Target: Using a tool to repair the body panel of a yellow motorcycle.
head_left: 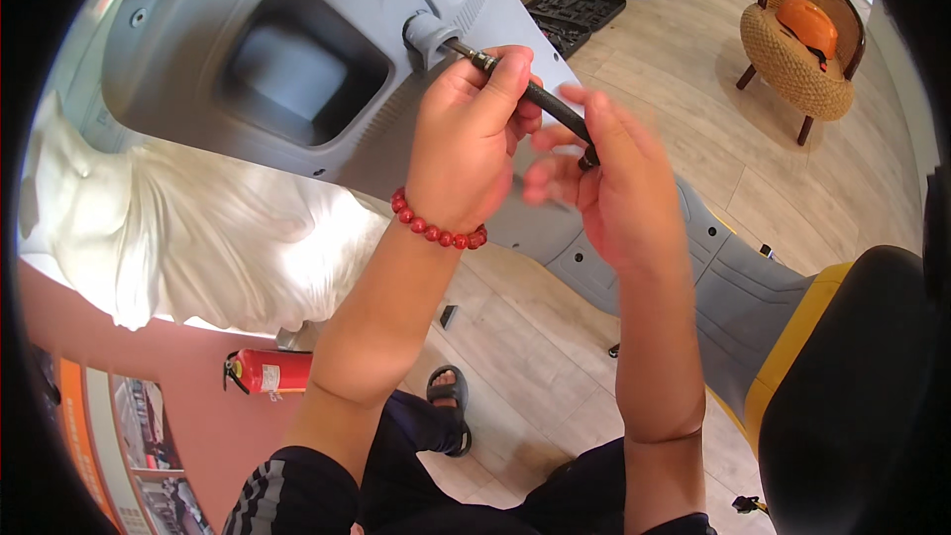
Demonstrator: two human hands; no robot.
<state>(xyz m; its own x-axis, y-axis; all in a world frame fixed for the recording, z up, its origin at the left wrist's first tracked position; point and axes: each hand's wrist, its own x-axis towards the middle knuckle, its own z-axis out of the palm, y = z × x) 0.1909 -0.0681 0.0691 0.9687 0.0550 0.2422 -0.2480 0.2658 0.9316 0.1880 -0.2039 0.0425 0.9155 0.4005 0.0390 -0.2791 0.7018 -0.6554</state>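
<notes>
A screwdriver [558, 113] with a black handle and a metal shaft slants across the middle of the view. Its tip meets a round grey hook-like fitting [428, 33] on the grey front panel [416, 129] of a scooter. My left hand [464, 134], with a red bead bracelet [436, 233] at the wrist, is closed around the front of the handle and the shaft. At the handle's rear end, my right hand [626, 173] has its thumb and fingers curled about it, somewhat blurred. The fastener at the tip is hidden.
A deep pocket [307, 64] is moulded into the panel. The grey footboard [733, 282] and black seat [852, 396] lie at right. An open black tool case [580, 15] and a wicker chair [797, 50] holding an orange helmet [807, 25] stand beyond. A fire extinguisher [267, 372] is at lower left.
</notes>
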